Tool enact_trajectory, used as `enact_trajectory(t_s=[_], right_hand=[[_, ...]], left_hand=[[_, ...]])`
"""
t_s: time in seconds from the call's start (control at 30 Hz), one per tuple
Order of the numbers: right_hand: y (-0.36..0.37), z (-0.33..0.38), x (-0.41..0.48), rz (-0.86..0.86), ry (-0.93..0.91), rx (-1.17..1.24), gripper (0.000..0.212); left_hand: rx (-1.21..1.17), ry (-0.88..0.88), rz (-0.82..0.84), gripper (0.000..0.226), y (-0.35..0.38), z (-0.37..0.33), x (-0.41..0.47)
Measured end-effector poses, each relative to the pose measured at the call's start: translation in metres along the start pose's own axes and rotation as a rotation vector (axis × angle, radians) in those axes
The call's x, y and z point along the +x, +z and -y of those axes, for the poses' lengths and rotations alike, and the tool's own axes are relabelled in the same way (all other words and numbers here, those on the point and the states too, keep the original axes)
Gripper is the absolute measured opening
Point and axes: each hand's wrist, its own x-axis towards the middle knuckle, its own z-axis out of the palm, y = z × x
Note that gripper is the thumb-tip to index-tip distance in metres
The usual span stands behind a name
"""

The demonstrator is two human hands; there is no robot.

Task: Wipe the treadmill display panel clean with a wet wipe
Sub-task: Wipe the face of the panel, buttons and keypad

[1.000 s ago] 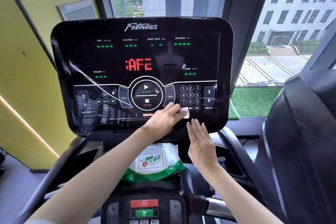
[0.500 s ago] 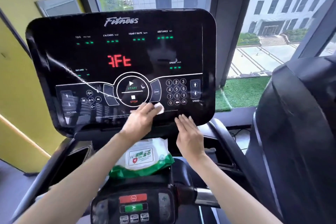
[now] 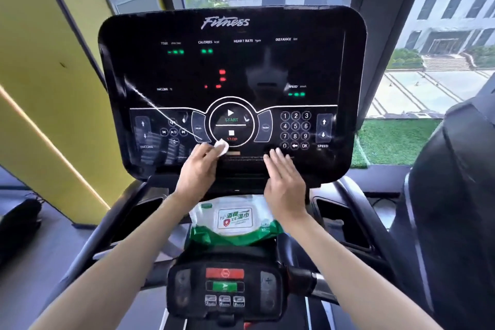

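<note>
Left hand (image 3: 199, 166) pinches a small bunched wet wipe (image 3: 221, 146) between fingertips and thumb, pressed to the lower middle of the treadmill display panel (image 3: 187, 35), just below-left of the STOP mark on the round start/stop pad (image 3: 231, 122). Right hand (image 3: 284, 179) is spread flat, holding nothing, fingertips touching the panel's bottom strip under the number keypad (image 3: 295, 130), probably steadying. The wipe looks light, soft, limp and damp; it will fold and slide, so best kept wadded under two or three fingertips with a bit poking out as the contact face, as it is now. The panel is stiff, glossy and smooth, tilted back toward the person; a wet wipe should glide easily, but the keys are likely touch-sensitive, so light pressure, since a press on start or the speed arrows (image 3: 324, 128) could trigger the belt. A pale streak (image 3: 160, 112) runs diagonally across the left half down toward the wipe; cannot tell if it is glare or smear. Upper readout area looks unreached from this position. Nearby: green-and-white wipe pack (image 3: 235, 220) sits on the console tray directly under both wrists, close but not blocking. Lower control pod (image 3: 225, 286) with red and green buttons sits nearer the body, well below. Nothing stands between hands and panel.
</note>
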Motion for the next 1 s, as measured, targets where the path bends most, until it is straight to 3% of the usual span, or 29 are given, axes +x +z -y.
enact_trajectory(t_s=[0.07, 0.23, 0.43, 0.6, 0.67, 0.8, 0.83, 0.9, 1.0], right_hand=[[0.008, 0.023, 0.006, 0.031, -0.08, 0.054, 0.039], [0.025, 0.04, -0.008, 0.147, -0.136, 0.06, 0.037], [0.034, 0.046, -0.013, 0.201, -0.162, 0.003, 0.039], [0.032, 0.038, -0.014, 0.231, -0.276, -0.047, 0.04], [0.033, 0.037, -0.015, 0.228, -0.279, -0.041, 0.041], [0.038, 0.044, -0.017, 0.177, -0.209, -0.015, 0.041], [0.038, 0.044, -0.017, 0.176, -0.209, -0.013, 0.039], [0.037, 0.044, -0.015, 0.194, -0.211, -0.01, 0.041], [0.034, 0.044, -0.015, 0.217, -0.205, -0.005, 0.043]], left_hand=[[-0.013, -0.044, -0.025, 0.04, 0.004, -0.017, 0.003], [-0.035, 0.052, 0.132, 0.053, 0.003, -0.018, 0.007], [0.019, -0.339, -0.145, 0.036, -0.021, 0.013, -0.004], [0.011, -0.089, 0.101, 0.044, 0.002, -0.027, 0.005], [0.013, -0.102, 0.082, 0.043, -0.01, -0.006, 0.002], [-0.037, -0.499, -0.188, 0.034, -0.029, 0.021, -0.004], [-0.028, -0.522, -0.212, 0.032, -0.025, 0.014, -0.001], [-0.009, -0.357, -0.137, 0.036, -0.01, -0.013, 0.003], [0.001, -0.053, 0.113, 0.051, 0.002, -0.029, 0.002]])
